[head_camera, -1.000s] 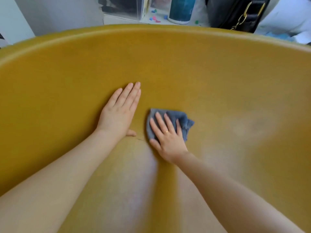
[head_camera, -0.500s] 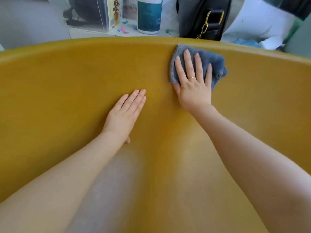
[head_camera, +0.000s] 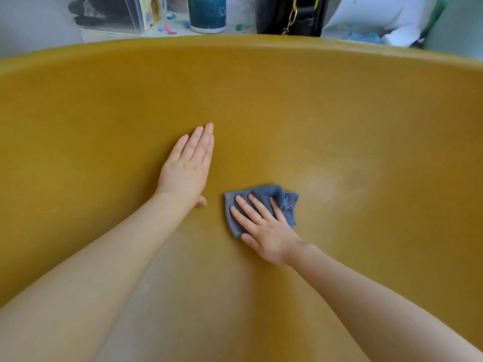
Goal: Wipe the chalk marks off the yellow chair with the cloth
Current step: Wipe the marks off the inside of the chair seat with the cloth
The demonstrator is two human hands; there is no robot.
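Note:
The yellow chair (head_camera: 339,105) fills the head view, its curved back rising to a rim at the top. My right hand (head_camera: 264,228) presses flat on a folded blue-grey cloth (head_camera: 261,195) low on the chair's back, near the seat crease. My left hand (head_camera: 187,168) lies flat on the bare yellow surface just left of the cloth, fingers together, holding nothing. A pale chalky smear (head_camera: 321,184) shows to the right of the cloth. Whitish haze (head_camera: 162,296) also covers the seat between my forearms.
Behind the chair's rim stand a teal-and-white canister (head_camera: 207,13), a black bag with a gold chain (head_camera: 290,14), a clear box (head_camera: 136,14), small coloured bits (head_camera: 167,28) and crumpled white paper (head_camera: 371,19).
My right hand swept the cloth from the seat crease up to the top rim and back down to the lower back. My left hand stayed pressed in place.

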